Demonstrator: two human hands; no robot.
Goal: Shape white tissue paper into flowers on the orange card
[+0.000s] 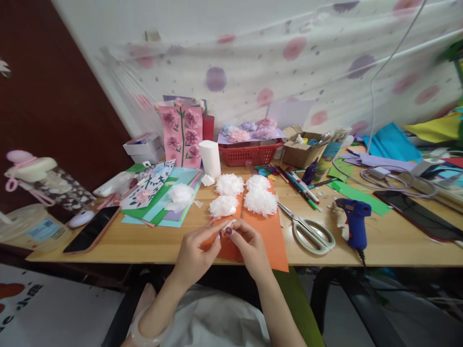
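Both of my hands meet over the lower part of a folded orange card. A small white strip of thin paper is pinched at the fingertips of my left hand and my right hand. The fingers hide much of it. Just beyond them, fluffy white paper flowers sit on the card: one front left, one back left, and on the right a front one and a back one. A loose heap of white tissue lies to the left on coloured sheets.
Scissors and a blue glue gun lie to the right, with pens behind. A white roll stands before a red basket. Left are a phone, a cup and a bottle.
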